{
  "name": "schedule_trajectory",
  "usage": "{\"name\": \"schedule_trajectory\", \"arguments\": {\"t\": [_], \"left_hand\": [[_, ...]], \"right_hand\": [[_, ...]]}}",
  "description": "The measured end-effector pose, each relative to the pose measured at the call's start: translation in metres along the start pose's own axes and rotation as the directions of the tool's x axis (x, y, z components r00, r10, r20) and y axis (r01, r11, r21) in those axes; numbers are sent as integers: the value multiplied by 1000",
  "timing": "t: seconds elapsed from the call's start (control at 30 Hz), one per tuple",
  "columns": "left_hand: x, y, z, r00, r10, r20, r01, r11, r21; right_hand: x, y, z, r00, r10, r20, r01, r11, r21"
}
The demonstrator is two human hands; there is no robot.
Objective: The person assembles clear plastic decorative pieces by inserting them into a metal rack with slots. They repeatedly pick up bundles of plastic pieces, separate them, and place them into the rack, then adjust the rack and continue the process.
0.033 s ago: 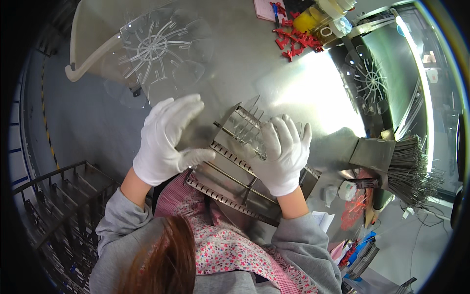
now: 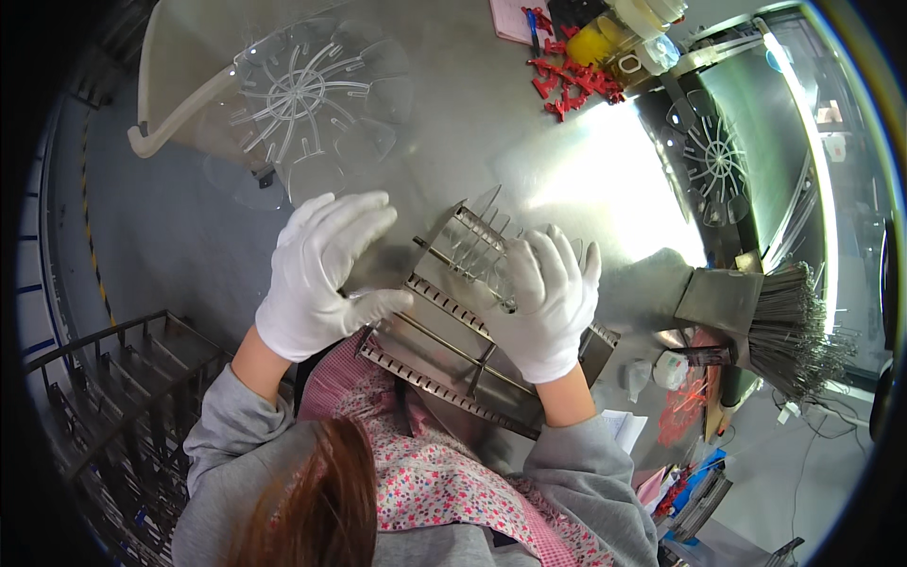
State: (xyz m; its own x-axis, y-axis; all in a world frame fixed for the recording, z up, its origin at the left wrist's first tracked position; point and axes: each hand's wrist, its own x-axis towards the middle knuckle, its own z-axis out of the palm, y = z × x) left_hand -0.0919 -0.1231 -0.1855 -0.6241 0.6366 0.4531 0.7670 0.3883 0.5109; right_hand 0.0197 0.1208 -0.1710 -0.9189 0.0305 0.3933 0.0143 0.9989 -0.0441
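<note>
My left hand (image 2: 326, 269), in a white glove, has its fingers stretched and its thumb apart, with no object visible in it. Its thumb lies close to the left side of a metal slotted rack (image 2: 444, 386). Over the rack's right part is my right hand (image 2: 548, 307), gloved in white too, its fingers spread and slightly bent. Several clear thin lens-like pieces (image 2: 475, 248) stand in the far part of the rack, beside the right hand's fingers. The right thumb and palm are partly hidden, so contact with these pieces is unclear.
Far left, a clear spoked moulding with lobes (image 2: 300, 94) overhangs a beige bin (image 2: 179, 118). Red plastic clips (image 2: 567, 90) lie near a yellow-filled container (image 2: 593, 40). A metal holder of wires (image 2: 794, 331) stands right, dark racks (image 2: 123, 397) left.
</note>
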Motion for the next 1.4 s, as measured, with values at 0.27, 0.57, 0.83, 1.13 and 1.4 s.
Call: {"name": "schedule_trajectory", "arguments": {"t": [0.27,0.57,0.83,1.13,1.4], "left_hand": [[-6,22,8,992,-124,-18,123,991,-42],[-16,36,10,958,-288,-18,272,923,-271],[-8,142,66,943,119,310,135,716,-685],[-11,195,109,476,271,836,879,-176,-444],[-10,168,90,549,243,800,802,118,-586]], "right_hand": [[13,4,-10,998,-4,69,-5,991,132],[-203,76,-93,656,715,243,-745,664,58],[-217,110,-43,506,814,284,-843,537,-37],[-168,64,-123,977,208,45,-180,694,697],[-102,40,-119,982,-144,-119,182,594,784]]}}
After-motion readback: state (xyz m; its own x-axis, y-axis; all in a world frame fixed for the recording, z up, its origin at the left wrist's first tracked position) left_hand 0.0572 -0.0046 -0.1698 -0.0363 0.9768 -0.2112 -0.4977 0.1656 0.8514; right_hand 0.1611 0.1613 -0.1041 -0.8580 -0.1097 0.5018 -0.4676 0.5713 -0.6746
